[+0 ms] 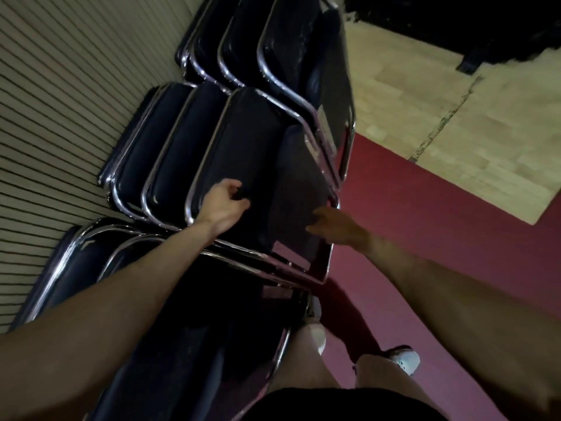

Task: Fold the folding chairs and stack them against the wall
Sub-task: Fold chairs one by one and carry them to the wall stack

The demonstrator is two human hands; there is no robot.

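Observation:
Dark navy folding chairs with chrome tube frames lean folded in three rows against a slatted wall [60, 86]. The middle row's front chair [243, 147] is right in front of me. My left hand [223, 208] rests on its backrest near the chrome frame, fingers curled onto the pad. My right hand [338, 226] lies against the same chair's folded seat [300, 183] near the frame corner; it is dark and blurred, so its grip is unclear. A farther row [273, 41] and a nearer row [91, 262] flank it.
Red floor [425, 238] spreads to the right, with light wooden floor [455, 101] beyond it and a dark object [485, 25] at the top right. My legs and white shoes [405, 360] stand close beside the nearest chairs.

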